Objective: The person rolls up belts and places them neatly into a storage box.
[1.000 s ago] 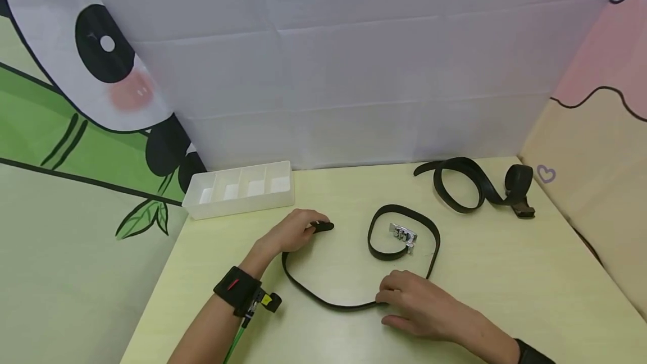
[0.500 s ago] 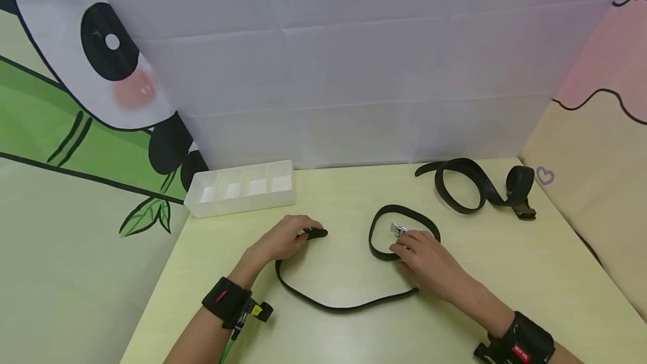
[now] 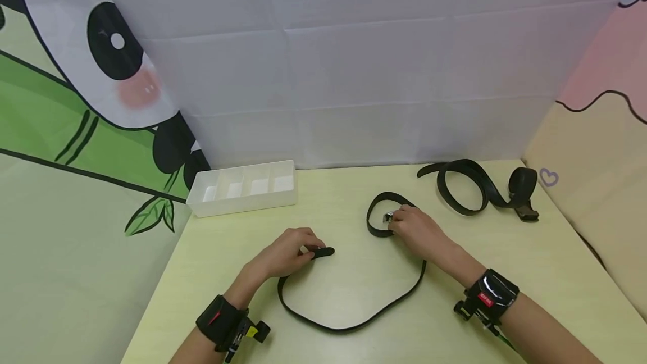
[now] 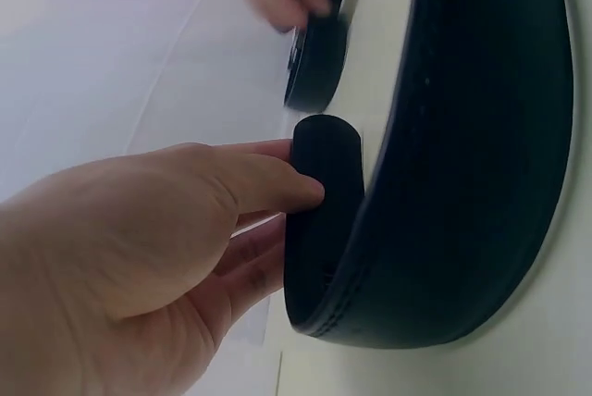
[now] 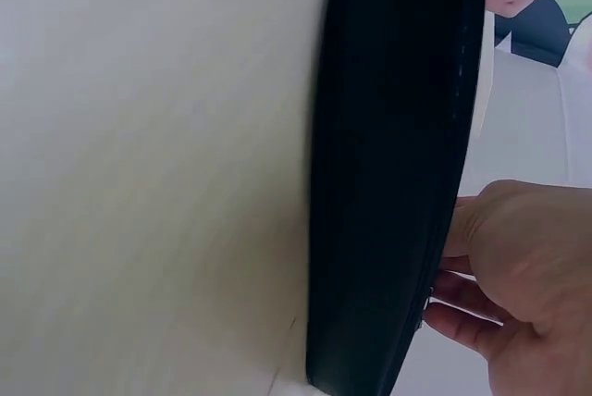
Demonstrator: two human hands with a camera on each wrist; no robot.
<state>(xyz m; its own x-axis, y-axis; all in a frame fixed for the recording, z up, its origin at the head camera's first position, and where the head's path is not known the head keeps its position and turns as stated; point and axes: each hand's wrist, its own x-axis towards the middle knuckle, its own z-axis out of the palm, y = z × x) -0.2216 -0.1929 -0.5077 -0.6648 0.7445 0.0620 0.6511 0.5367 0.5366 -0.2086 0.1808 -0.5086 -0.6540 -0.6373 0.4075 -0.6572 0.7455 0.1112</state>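
A black belt stands on its edge on the table, curving in a wide bow towards the person. The left hand pinches it near its rounded tip; in the left wrist view the thumb lies on the strap's inner face. At the other end, the belt curls into a small loop around its silver buckle. The right hand grips the belt at that buckle, covering most of it. In the right wrist view the strap hides part of the right fingers.
A second black belt, loosely coiled, lies at the back right of the table. At the back left stands a white divided tray. A cloth backdrop closes off the table's far edge.
The right hand has left the strap's near stretch, moved up to the buckle and shifted the loop slightly away from the person. The left hand has come a little nearer with the tip.
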